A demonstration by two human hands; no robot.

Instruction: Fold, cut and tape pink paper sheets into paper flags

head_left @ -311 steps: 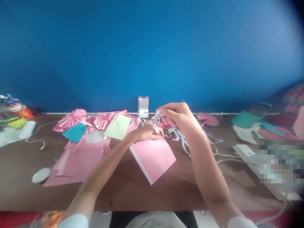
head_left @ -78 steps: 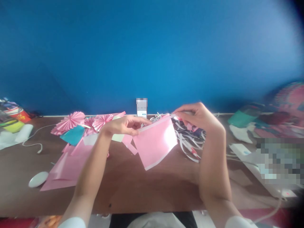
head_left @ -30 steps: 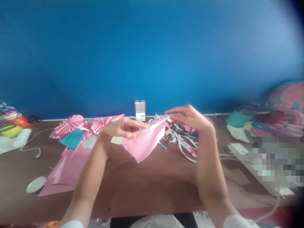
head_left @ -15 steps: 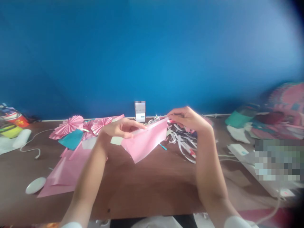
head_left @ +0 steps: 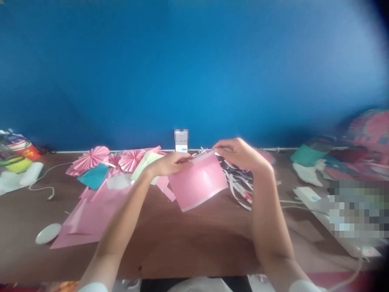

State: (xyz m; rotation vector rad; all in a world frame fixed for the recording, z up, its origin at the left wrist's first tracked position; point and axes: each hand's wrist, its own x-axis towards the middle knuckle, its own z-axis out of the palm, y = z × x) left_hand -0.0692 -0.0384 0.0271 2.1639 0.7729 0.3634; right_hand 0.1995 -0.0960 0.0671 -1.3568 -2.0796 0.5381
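Observation:
A sheet of pink paper with pale strips along its top and bottom edges hangs above the brown table between my hands. My left hand pinches its upper left part, fingers closed. At the upper right corner, my right hand grips the edge between thumb and fingers. Behind the left hand lie a pale green paper and a narrow pink paper strip. White paper strips are heaped beyond the right wrist.
Pleated pink paper fans and a teal paper piece lie at the back left, near larger pink sheets. A white oval object sits at left. A phone stands against the blue wall. A white power strip lies at right.
The pink paper has swung so its face and lower pale edge show more fully. My left hand has shifted right. More of the green paper and a pink strip now show behind it.

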